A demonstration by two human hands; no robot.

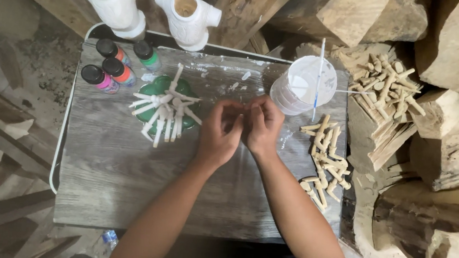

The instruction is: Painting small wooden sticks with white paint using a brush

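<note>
Grey wood-grain worktop (124, 192) fills the middle, hemmed by rough timber blocks (448, 154) from twelve to five o'clock. At centre the left hand (219, 135) and right hand (263, 125) meet, fingertips pinched together, probably on a small peg; what they grip is hidden. White-painted pegs (163, 112) dry on a green dish (158, 87) at nine o'clock, bare wooden pegs (326, 159) lie at three. A careless elbow could likely tip the white paint cup (302, 85) at one o'clock, or smear the wet pegs.
</note>
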